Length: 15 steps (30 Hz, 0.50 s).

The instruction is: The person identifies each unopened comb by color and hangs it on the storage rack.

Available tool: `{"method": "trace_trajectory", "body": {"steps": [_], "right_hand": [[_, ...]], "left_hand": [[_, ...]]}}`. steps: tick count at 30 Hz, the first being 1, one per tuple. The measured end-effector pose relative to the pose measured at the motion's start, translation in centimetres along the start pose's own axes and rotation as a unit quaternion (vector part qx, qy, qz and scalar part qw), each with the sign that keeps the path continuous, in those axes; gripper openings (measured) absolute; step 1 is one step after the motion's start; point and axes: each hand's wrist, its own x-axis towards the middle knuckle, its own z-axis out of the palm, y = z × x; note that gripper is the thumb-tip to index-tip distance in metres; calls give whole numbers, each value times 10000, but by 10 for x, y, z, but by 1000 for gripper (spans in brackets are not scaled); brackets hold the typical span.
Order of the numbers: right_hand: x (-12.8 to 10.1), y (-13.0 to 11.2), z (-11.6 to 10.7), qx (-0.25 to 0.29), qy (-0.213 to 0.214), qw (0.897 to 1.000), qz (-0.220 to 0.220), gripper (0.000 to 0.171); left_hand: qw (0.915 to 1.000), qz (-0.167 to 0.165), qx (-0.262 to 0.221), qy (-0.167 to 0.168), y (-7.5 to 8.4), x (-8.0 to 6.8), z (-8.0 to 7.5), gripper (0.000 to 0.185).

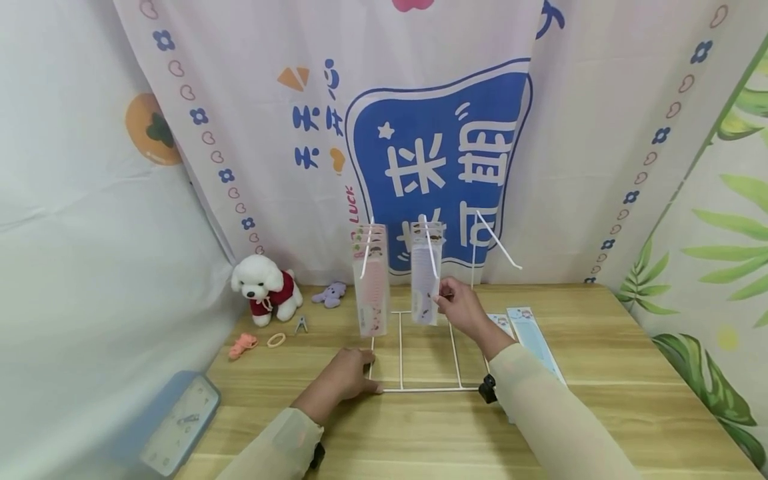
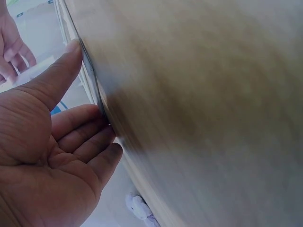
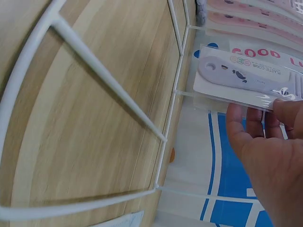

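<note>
A white wire display rack (image 1: 401, 360) stands on the wooden table, with prongs jutting out from its upper part. Packaged lavender combs (image 1: 423, 280) hang from the middle prong. My right hand (image 1: 463, 308) pinches the lower right edge of the front pack between thumb and fingers; in the right wrist view this pack (image 3: 241, 78) lies flat against others behind it. Several packaged pink combs (image 1: 373, 293) hang on the left prong. With loosely extended fingers, my left hand (image 1: 345, 375) rests at the rack's front left corner, thumb and fingertips touching the base wire.
Blue packs (image 1: 537, 337) lie right of the rack, partly behind my right forearm. Along the left stand a plush dog (image 1: 264, 287), a purple toy (image 1: 330, 294), a small clip (image 1: 301, 325), a ring (image 1: 276, 340), an orange item (image 1: 243, 346) and a blue clock (image 1: 183, 423).
</note>
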Motion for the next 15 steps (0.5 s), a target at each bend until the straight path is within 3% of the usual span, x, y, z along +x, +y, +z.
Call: {"method": "trace_trajectory", "body": {"steps": [15], "right_hand": [[0, -3, 3, -24, -88, 9997, 238, 16]], "left_hand": [[9999, 92, 67, 57, -2, 1, 2, 66]]}}
